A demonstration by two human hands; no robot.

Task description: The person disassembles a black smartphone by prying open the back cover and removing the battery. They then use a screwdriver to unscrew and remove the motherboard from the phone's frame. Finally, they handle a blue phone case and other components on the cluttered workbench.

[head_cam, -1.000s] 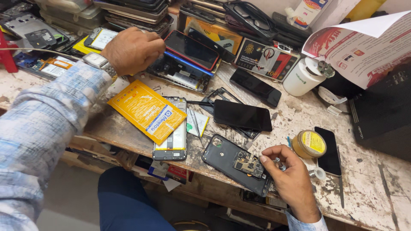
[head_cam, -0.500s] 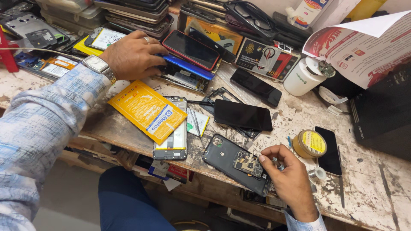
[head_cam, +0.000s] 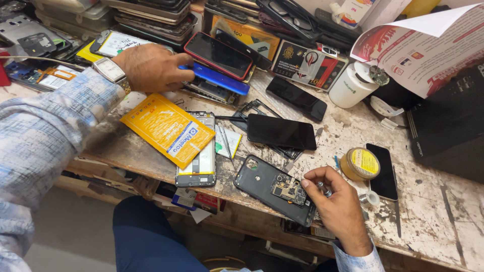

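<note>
My left hand (head_cam: 151, 66), with a wristwatch on the wrist, reaches to the back left and rests on a pile of phones, its fingers touching a blue phone (head_cam: 222, 79) under a red-edged phone (head_cam: 218, 55). My right hand (head_cam: 339, 201) sits near the bench's front edge and pinches a small metal tool between thumb and fingers. Its fingertips are beside an opened dark phone body (head_cam: 275, 188) with the circuit board exposed. A round yellow tin (head_cam: 359, 163) stands just beyond this hand.
A yellow packet (head_cam: 169, 129) lies over a phone frame (head_cam: 197, 168). Black phones (head_cam: 281, 132) (head_cam: 296, 98) (head_cam: 383, 171) lie mid-bench. A white jar (head_cam: 351, 86), paper leaflet (head_cam: 423, 50), black box (head_cam: 448, 131) at right. Stacked phones and parts fill the back. My knee (head_cam: 151, 236) is below the worn bench.
My left hand has slid lower and toward the blue phone in the pile. My right hand has stayed by the opened phone body.
</note>
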